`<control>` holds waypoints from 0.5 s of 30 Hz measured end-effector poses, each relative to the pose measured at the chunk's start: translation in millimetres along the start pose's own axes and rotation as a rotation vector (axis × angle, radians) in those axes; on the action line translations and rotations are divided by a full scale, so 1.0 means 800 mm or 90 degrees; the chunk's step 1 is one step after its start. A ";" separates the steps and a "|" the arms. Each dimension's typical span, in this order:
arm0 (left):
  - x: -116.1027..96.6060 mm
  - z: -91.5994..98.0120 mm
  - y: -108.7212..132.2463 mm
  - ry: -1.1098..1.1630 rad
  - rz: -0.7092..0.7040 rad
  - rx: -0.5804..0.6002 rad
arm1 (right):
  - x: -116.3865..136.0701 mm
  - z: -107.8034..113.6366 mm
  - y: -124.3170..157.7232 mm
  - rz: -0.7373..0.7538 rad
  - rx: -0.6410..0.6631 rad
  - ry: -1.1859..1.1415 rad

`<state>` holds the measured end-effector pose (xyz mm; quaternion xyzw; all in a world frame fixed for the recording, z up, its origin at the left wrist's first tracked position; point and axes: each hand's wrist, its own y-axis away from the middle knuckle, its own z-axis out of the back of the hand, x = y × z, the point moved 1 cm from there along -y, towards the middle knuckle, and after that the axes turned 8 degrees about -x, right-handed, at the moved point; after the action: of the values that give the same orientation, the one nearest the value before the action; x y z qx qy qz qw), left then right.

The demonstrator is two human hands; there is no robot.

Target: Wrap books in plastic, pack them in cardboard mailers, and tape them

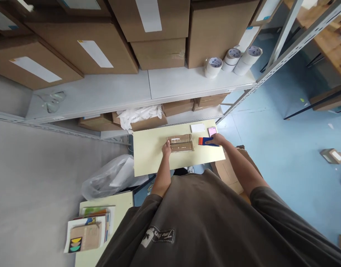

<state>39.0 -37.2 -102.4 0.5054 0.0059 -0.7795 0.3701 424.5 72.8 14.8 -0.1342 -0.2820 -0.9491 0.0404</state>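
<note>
A small brown cardboard box lies on the pale yellow table, with a dark gap running lengthwise between its two halves and shiny light patches on top. My left hand is closed on the box's left end, thumb on top. Just right of the box, apart from it, my right hand grips a blue tool with an orange end; the orange end points at the box. What kind of tool it is I cannot make out. Behind it lie a white card and a phone with a pink screen.
Ahead, a grey metal shelf carries large cartons and rolls of tape. White plastic fills a lower box. A clear bag hangs at left, near a stack of books. Cardboard stands right of the table.
</note>
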 end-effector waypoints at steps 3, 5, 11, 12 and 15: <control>0.014 0.033 -0.016 0.025 0.035 0.021 | 0.048 -0.006 -0.001 0.070 0.005 -0.042; 0.021 0.058 -0.027 -0.032 0.058 0.006 | 0.092 -0.010 0.000 0.117 0.014 -0.057; 0.016 0.124 -0.044 -0.139 0.083 -0.122 | 0.235 -0.019 0.016 0.161 0.011 0.024; 0.012 0.129 -0.042 -0.127 0.073 -0.126 | 0.254 -0.020 0.020 0.166 0.013 0.033; -0.003 0.134 -0.027 -0.082 0.010 -0.076 | 0.299 -0.026 0.028 0.175 0.022 0.055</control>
<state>-57.0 -61.3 -56.2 0.4309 0.0248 -0.8060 0.4052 193.1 42.7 76.6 -0.1302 -0.2754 -0.9345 0.1842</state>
